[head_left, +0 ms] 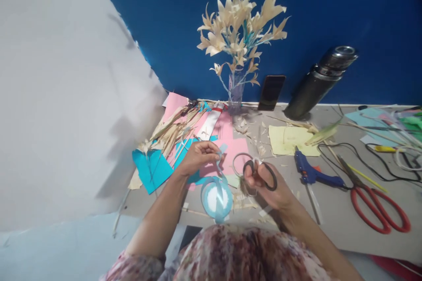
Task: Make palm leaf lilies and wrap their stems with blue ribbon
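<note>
Between the fingertips of my left hand is the end of a light blue ribbon. That strip runs down toward a roll of the same ribbon on the table in front of my body. My right hand is closed around a pair of scissors with black handles; their blades are mostly hidden by the fingers. A thin ring-shaped loop shows just left of the scissors, and I cannot make out what it belongs to. Pink paper lies under and behind both hands.
A vase of dried-husk flowers, a phone and a dark flask stand along the blue wall. To the right lie a blue glue gun with its cord and large red-handled scissors. Husk strips and blue paper are at left.
</note>
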Motion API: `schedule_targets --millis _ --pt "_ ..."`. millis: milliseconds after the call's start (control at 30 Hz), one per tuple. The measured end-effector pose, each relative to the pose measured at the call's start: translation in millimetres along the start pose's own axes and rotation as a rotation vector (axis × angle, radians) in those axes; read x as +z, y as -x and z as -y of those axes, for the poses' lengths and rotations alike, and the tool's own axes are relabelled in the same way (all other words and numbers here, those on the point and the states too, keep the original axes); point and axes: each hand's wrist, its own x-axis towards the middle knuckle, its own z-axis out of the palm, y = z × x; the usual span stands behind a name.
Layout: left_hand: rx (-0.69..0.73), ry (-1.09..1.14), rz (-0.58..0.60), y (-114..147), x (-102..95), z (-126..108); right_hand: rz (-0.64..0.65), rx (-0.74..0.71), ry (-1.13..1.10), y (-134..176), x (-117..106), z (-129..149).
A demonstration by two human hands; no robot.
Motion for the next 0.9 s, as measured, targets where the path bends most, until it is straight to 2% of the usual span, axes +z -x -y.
schedule_targets --millis 67,167,267,400,500,667,733,833,900 --pt "0.029 0.066 -0.005 -1 -1.1 1 -0.079 -0.034 0.006 1 -7 2" --pt "0.145 0.118 -0.109 -2 -3.2 1 -0.135 -0.034 0.029 4 -12 3" --pt "0.226 0.057 -0.209 -3 -6.8 -2 -0.114 -0.008 0.1 9 -11 -1" --pt "0.278 -0.051 -0.234 2 -8.4 -15 -0.03 0.023 0.319 15 -8 -9" --pt "0.299 -0.228 -0.267 5 -11.5 -24 0.029 0.024 0.441 17 -8 -9" --pt "0.109 -0.684 -0.352 1 -32.5 -28 0.03 0.022 0.475 23 -9 -10" --pt "0.138 -0.859 -0.426 2 -36.9 -29 0.015 0.034 0.45 27 -9 -12" --pt "0.196 -1.068 -0.565 11 -26.0 -32 -0.001 0.043 0.405 33 -10 -13" --pt "0.13 -1.113 -0.455 19 -7.7 -31 -0.015 0.045 0.411 35 -10 -13"
